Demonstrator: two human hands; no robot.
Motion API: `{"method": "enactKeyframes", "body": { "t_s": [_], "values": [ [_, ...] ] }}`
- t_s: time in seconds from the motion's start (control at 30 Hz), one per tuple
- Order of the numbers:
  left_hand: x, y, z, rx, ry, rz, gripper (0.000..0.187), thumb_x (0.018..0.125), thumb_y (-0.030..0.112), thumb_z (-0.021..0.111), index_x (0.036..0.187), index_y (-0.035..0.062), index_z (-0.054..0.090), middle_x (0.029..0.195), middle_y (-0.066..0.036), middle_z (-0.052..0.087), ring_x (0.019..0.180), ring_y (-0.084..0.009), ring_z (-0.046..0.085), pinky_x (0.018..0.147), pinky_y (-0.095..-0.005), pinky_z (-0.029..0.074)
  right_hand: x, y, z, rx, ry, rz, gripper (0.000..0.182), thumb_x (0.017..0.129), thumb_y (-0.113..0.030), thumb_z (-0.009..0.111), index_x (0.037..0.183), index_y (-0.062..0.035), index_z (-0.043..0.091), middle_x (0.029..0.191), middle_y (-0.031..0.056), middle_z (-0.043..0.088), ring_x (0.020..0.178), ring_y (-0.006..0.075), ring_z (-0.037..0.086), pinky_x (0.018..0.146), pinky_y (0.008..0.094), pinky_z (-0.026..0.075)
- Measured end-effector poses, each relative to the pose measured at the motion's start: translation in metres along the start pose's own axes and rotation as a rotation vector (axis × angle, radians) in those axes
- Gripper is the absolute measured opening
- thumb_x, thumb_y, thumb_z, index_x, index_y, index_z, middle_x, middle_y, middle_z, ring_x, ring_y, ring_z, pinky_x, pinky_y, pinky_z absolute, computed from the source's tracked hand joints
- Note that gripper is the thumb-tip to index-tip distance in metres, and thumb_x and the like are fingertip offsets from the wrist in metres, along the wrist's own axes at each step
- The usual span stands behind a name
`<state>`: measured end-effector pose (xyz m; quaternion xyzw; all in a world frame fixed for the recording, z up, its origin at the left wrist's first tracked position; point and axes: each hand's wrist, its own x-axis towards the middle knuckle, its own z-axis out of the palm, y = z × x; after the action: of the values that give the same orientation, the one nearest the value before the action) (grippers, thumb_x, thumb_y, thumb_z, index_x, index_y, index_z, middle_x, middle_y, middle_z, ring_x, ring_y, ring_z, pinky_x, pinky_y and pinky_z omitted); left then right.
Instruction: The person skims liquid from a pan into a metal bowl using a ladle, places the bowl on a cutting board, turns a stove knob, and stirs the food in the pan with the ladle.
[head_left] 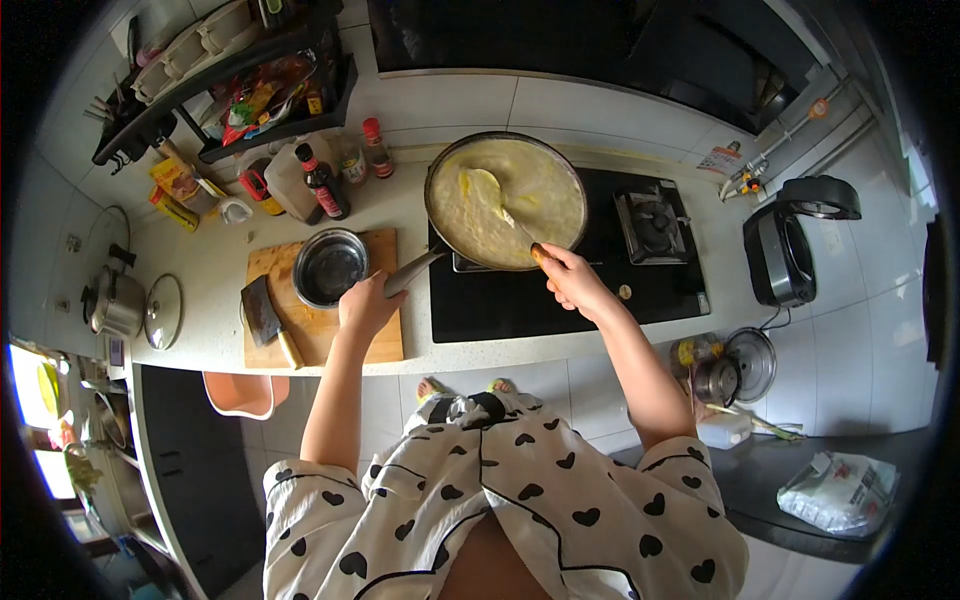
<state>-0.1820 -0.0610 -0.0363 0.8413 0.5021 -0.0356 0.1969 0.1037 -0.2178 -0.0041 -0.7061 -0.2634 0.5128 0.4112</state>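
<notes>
A wide frying pan (430,200) sits on the cooktop, filled with a pale, creamy yellow mixture (480,235). My left hand (370,303) is closed around the pan's grey handle (415,270), just right of a dark metal bowl (331,268). In my right hand (577,282) is a spatula (522,232) with a brown grip. Its broad head lies in the mixture, coated pale yellow. The bowl stands on a wooden cutting board (378,340), with a cleaver (262,312) lying beside it.
A second burner (652,222) is on the right of the black cooktop (500,320). Sauce bottles (322,185) line the back wall under a loaded rack (265,105). A pot (118,302) and a glass lid (163,312) stand left. An orange basin (245,395) is below the counter edge.
</notes>
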Motion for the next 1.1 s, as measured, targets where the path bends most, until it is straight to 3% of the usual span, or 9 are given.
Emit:
{"method": "enactKeyframes", "body": {
  "t_s": [0.1, 0.3, 0.5, 0.7, 0.83, 0.87, 1.1],
  "values": [
    [0.001, 0.0, 0.001, 0.002, -0.002, -0.003, 0.046, 0.079, 0.045, 0.062, 0.109, 0.0111, 0.06, 0.095, -0.014, 0.066, 0.09, -0.0316, 0.063, 0.075, -0.0412, 0.05, -0.005, -0.002, 0.003, 0.163, -0.056, 0.058, 0.045, 0.096, -0.025, 0.047, 0.138, -0.0114, 0.036, 0.064, -0.0003, 0.045, 0.044, 0.0036, 0.037, 0.035, 0.0191, 0.027],
    [-0.003, 0.004, -0.004, -0.008, 0.005, -0.01, 0.045, 0.079, 0.044, 0.062, 0.11, 0.0122, 0.06, 0.096, -0.013, 0.067, 0.09, -0.0309, 0.063, 0.075, -0.0408, 0.05, -0.007, 0.007, -0.007, 0.562, -0.217, 0.213, 0.027, 0.096, -0.024, 0.046, 0.12, -0.0124, 0.045, 0.071, 0.0016, 0.047, 0.044, 0.002, 0.035, 0.035, 0.0156, 0.026],
    [-0.003, 0.003, -0.004, -0.006, 0.005, -0.012, 0.044, 0.079, 0.043, 0.062, 0.11, 0.0129, 0.06, 0.096, -0.013, 0.067, 0.09, -0.0303, 0.063, 0.076, -0.0404, 0.05, -0.017, 0.012, -0.012, 0.713, -0.304, 0.234, 0.018, 0.096, -0.027, 0.048, 0.109, -0.015, 0.048, 0.07, 0.0003, 0.045, 0.041, -0.0005, 0.029, 0.034, 0.0143, 0.023],
    [-0.002, 0.002, -0.002, -0.013, 0.005, -0.012, 0.044, 0.079, 0.043, 0.062, 0.11, 0.0128, 0.06, 0.095, -0.013, 0.067, 0.09, -0.0302, 0.063, 0.076, -0.0403, 0.05, -0.028, 0.01, -0.019, 0.747, -0.23, 0.167, 0.022, 0.096, -0.027, 0.047, 0.115, -0.0155, 0.048, 0.071, -0.0008, 0.044, 0.042, -0.0013, 0.028, 0.035, 0.0134, 0.022],
    [-0.002, 0.002, -0.003, -0.02, 0.009, 0.001, 0.044, 0.079, 0.044, 0.062, 0.11, 0.0124, 0.06, 0.095, -0.013, 0.067, 0.09, -0.0302, 0.063, 0.077, -0.0404, 0.05, -0.036, 0.008, -0.03, 0.754, -0.201, 0.106, 0.024, 0.095, -0.025, 0.05, 0.117, -0.0168, 0.048, 0.072, 0.0013, 0.046, 0.044, 0.0014, 0.034, 0.036, 0.0145, 0.025],
    [-0.002, 0.0, -0.001, -0.02, 0.014, 0.007, 0.044, 0.079, 0.044, 0.062, 0.11, 0.0123, 0.06, 0.095, -0.013, 0.067, 0.09, -0.0302, 0.063, 0.077, -0.0404, 0.05, -0.035, 0.01, -0.032, 0.721, -0.173, 0.093, 0.031, 0.095, -0.024, 0.05, 0.125, -0.0175, 0.047, 0.071, 0.0019, 0.046, 0.044, 0.0019, 0.034, 0.036, 0.0149, 0.026],
    [-0.001, 0.0, -0.001, -0.016, 0.004, -0.006, 0.044, 0.079, 0.043, 0.062, 0.109, 0.0119, 0.06, 0.096, -0.012, 0.067, 0.091, -0.03, 0.063, 0.077, -0.0403, 0.05, -0.038, 0.01, -0.041, 0.47, 0.044, -0.036, 0.042, 0.094, -0.022, 0.052, 0.134, -0.0133, 0.042, 0.071, 0.005, 0.05, 0.043, 0.0035, 0.036, 0.036, 0.0164, 0.029]
  ]
}}
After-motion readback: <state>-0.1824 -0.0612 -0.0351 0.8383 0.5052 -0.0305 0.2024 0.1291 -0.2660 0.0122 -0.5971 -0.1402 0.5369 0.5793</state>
